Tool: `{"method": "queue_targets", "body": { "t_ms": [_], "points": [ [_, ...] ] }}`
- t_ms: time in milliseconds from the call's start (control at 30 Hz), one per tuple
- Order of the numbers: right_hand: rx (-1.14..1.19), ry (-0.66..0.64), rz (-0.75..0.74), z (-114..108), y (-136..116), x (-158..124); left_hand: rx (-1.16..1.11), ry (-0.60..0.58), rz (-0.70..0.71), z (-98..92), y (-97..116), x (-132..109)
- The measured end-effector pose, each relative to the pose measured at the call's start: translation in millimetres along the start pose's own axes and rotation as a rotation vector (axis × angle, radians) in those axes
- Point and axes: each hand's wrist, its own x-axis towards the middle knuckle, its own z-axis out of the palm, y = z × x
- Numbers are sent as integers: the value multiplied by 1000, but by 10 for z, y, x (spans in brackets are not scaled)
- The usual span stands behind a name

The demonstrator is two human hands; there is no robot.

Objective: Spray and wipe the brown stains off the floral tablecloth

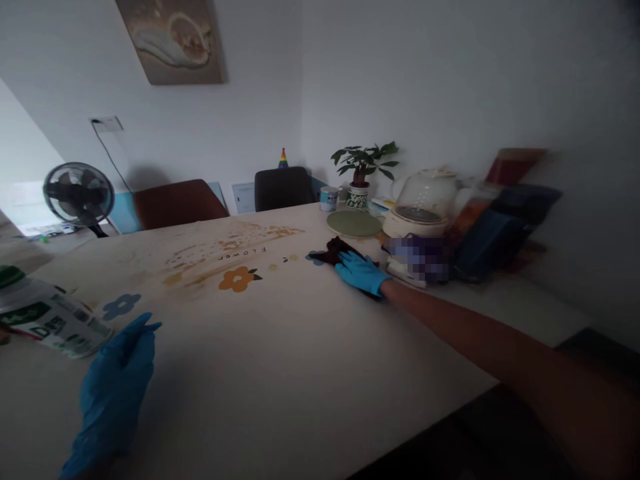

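My right hand (361,272), in a blue glove, presses down on a dark cloth (339,251) lying bunched on the pale tabletop (240,360). Part of the cloth is hidden under the palm. My left hand (120,380), gloved in the same blue, is at the lower left over the table with its fingers loosely bent and nothing visible in them. Close beside it is a white canister (55,320) with a green lid and green print. Brown smears (235,243) spread across the far part of the tabletop, near the printed word and flowers.
Right of the cloth, a glass kettle (420,193) stands among bags and packets (493,233). Behind are a green round mat (354,223), a mug (329,198) and a potted plant (358,193). Two chairs (180,203) line the far edge; a fan (79,193) stands left.
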Motion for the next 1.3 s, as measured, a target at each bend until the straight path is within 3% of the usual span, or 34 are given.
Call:
{"method": "queue_targets", "body": {
  "t_ms": [133,267,567,767,900,1000,1100,1200,1300],
  "points": [
    [10,-118,-67,127,-246,-220,-42,9,-46,-6,90,-49],
    [1,-171,-212,235,-721,-235,-111,53,17,24,59,-69],
    [159,-200,-653,403,-2399,83,-185,102,41,26,106,-88],
    [207,-154,-812,595,-3461,460,-164,111,37,46,79,-29],
    [176,-224,-864,666,-3985,778,-155,133,73,52,12,4],
    [172,-236,-831,691,-4194,1020,-155,141,45,72,-30,17],
    [190,-211,-779,692,-4210,1247,-166,148,27,113,-61,38],
    [203,-178,-708,658,-4042,1462,-182,170,37,153,-102,62],
    [196,-136,-646,599,-3697,1676,-173,174,27,178,-151,75]
  ]
}}
